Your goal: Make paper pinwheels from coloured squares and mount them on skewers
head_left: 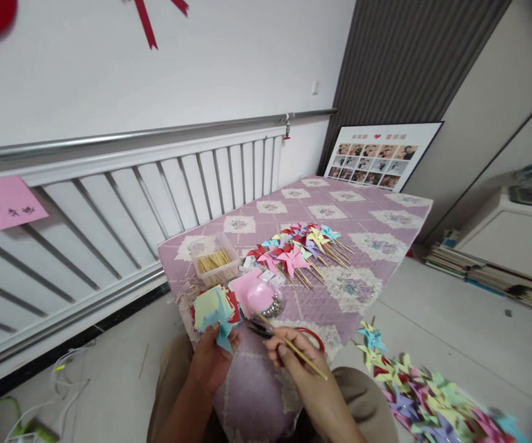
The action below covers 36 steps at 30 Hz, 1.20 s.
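My left hand (pixel 211 363) has its fingers closed on a light blue paper piece (pixel 224 339), just in front of a stack of coloured paper pieces (pixel 210 306). Between the thumb and fingers of my right hand (pixel 300 363) is a thin wooden stick (pixel 310 362), held at a slant with its far tip near a pink round dish (pixel 260 296). Small shiny metal pieces (pixel 274 306) lie at that dish's edge. A tool with dark jaws (pixel 259 330) and a red handle (pixel 314 337) rests on the cloth, partly hidden behind my right hand.
A clear plastic box (pixel 233 271) of wooden sticks (pixel 215 261) stands at the table's left. Finished paper pinwheels (pixel 294 255) lie beyond the dish on the purple tablecloth (pixel 358 212). More pinwheels (pixel 436 400) cover the floor at right. A white radiator (pixel 155 191) borders the table.
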Available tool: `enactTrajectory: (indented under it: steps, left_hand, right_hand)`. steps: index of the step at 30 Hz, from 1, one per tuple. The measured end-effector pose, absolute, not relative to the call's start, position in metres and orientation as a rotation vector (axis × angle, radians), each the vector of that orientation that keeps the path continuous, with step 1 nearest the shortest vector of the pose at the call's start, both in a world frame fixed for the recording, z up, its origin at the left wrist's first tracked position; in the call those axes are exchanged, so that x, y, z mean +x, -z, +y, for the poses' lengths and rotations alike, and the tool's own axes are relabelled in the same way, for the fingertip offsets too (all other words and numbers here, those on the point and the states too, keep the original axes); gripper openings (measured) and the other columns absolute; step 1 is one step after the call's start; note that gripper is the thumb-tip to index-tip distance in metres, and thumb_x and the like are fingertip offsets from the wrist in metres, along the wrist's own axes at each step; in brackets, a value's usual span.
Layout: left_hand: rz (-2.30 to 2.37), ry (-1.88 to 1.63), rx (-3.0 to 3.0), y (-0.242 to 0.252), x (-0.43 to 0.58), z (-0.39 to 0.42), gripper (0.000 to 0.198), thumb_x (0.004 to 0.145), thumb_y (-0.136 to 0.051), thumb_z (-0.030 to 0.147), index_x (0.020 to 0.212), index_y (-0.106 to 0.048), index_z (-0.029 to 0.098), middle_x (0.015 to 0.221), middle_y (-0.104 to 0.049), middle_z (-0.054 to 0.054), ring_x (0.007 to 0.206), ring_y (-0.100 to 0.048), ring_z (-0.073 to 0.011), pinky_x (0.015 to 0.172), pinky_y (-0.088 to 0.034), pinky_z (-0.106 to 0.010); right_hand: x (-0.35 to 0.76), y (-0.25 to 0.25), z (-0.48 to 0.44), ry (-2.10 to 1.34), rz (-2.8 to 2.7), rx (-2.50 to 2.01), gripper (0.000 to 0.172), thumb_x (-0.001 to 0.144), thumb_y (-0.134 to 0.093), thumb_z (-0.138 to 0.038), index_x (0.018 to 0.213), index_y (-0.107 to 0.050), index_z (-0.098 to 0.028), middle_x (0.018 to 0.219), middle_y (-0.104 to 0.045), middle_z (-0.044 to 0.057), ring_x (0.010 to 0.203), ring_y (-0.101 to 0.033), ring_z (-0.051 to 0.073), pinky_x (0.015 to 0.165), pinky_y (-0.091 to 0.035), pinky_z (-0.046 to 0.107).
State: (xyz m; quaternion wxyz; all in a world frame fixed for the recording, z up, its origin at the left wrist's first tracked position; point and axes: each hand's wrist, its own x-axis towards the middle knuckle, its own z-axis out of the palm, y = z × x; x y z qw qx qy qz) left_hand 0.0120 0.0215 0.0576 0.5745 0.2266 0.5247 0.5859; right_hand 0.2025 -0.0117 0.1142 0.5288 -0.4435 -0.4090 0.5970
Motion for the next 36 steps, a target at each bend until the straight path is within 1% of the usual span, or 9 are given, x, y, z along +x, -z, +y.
enactTrajectory:
  steps: [5, 8, 12, 14, 16, 19, 21, 28, 36]
  left_hand:
    - [0.758, -1.460, 0.291, -0.089, 0.025, 0.026, 0.011, 0.075, -0.067, 0.031, 0.078, -0.065, 0.021, 0.074, -0.069, -0.001, 0.069, -0.065, -0.0169, 0.083, -0.053, -0.037]
    - [0.651, -1.483, 0.298, -0.094, 0.030, 0.025, 0.011, 0.072, -0.072, 0.026, 0.080, -0.067, 0.020, 0.071, -0.069, 0.001, 0.063, -0.063, -0.0134, 0.079, -0.055, -0.033]
    - [0.659, -1.486, 0.322, -0.097, 0.030, 0.022, 0.014, 0.069, -0.075, 0.022, 0.082, -0.070, 0.021, 0.074, -0.071, 0.001, 0.063, -0.064, -0.0141, 0.068, -0.054, -0.027]
    - [0.679, -1.485, 0.322, -0.099, 0.031, 0.021, 0.018, 0.067, -0.077, 0.019, 0.084, -0.071, 0.023, 0.080, -0.074, 0.001, 0.068, -0.066, -0.0147, 0.069, -0.054, -0.026]
    - [0.681, -1.484, 0.331, -0.102, 0.034, 0.020, 0.020, 0.065, -0.078, 0.018, 0.083, -0.072, 0.024, 0.082, -0.074, 0.002, 0.070, -0.066, -0.0137, 0.069, -0.052, -0.024]
    - [0.701, -1.453, 0.363, -0.104, 0.040, 0.019, 0.018, 0.062, -0.081, 0.019, 0.077, -0.073, 0.024, 0.075, -0.073, 0.003, 0.064, -0.064, -0.0124, 0.068, -0.051, -0.023]
    - [0.719, -1.432, 0.376, -0.104, 0.043, 0.019, 0.017, 0.060, -0.082, 0.021, 0.074, -0.072, 0.024, 0.072, -0.072, 0.002, 0.062, -0.062, -0.0131, 0.069, -0.051, -0.025]
    - [0.733, -1.435, 0.350, -0.108, 0.032, 0.019, 0.022, 0.058, -0.084, 0.029, 0.069, -0.067, 0.024, 0.074, -0.068, 0.000, 0.068, -0.062, -0.0165, 0.072, -0.051, -0.031]
    - [0.728, -1.250, 0.554, -0.105, 0.030, 0.008, 0.029, 0.063, -0.076, 0.049, 0.068, -0.062, 0.024, 0.068, -0.057, -0.002, 0.064, -0.053, -0.0179, 0.062, -0.044, -0.031]
  right_hand:
    - [0.190, -0.112, -0.027, -1.489, -1.256, -1.020, 0.030, 0.087, -0.059, -0.046, 0.102, -0.066, -0.021, 0.088, -0.070, 0.006, 0.082, -0.062, 0.020, 0.077, -0.048, 0.032]
    - [0.192, -0.107, -0.031, -1.536, -1.424, -0.942, 0.030, 0.088, -0.058, -0.045, 0.105, -0.066, -0.021, 0.092, -0.070, 0.008, 0.088, -0.063, 0.022, 0.082, -0.047, 0.035]
    - [0.199, -0.108, -0.035, -1.794, -1.415, -0.890, 0.032, 0.090, -0.054, -0.044, 0.108, -0.066, -0.021, 0.100, -0.071, 0.009, 0.094, -0.065, 0.022, 0.086, -0.047, 0.037]
    - [0.200, -0.107, -0.036, -1.953, -1.324, -0.873, 0.032, 0.090, -0.053, -0.045, 0.106, -0.065, -0.020, 0.100, -0.070, 0.008, 0.091, -0.066, 0.019, 0.081, -0.049, 0.033]
    - [0.196, -0.104, -0.036, -2.009, -1.247, -0.903, 0.029, 0.086, -0.059, -0.045, 0.100, -0.062, -0.020, 0.092, -0.068, 0.004, 0.077, -0.065, 0.014, 0.068, -0.049, 0.026]
    - [0.186, -0.097, -0.034, -1.910, -1.199, -1.021, 0.032, 0.079, -0.064, -0.043, 0.099, -0.052, -0.022, 0.074, -0.060, -0.005, 0.049, -0.051, 0.006, 0.048, -0.039, 0.018]
    - [0.181, -0.095, -0.032, -1.807, -1.209, -1.113, 0.036, 0.079, -0.060, -0.045, 0.104, -0.048, -0.022, 0.065, -0.054, -0.009, 0.041, -0.039, 0.005, 0.042, -0.032, 0.017]
    - [0.196, -0.109, -0.028, -1.636, -1.192, -1.224, 0.050, 0.082, -0.052, -0.058, 0.112, -0.048, -0.019, 0.054, -0.045, -0.010, 0.042, -0.030, 0.007, 0.041, -0.024, 0.020]
    - [0.189, -0.132, -0.032, -1.714, -1.184, -1.074, 0.040, 0.084, -0.055, -0.058, 0.096, -0.053, -0.020, 0.056, -0.042, -0.010, 0.042, -0.027, 0.005, 0.041, -0.021, 0.019]
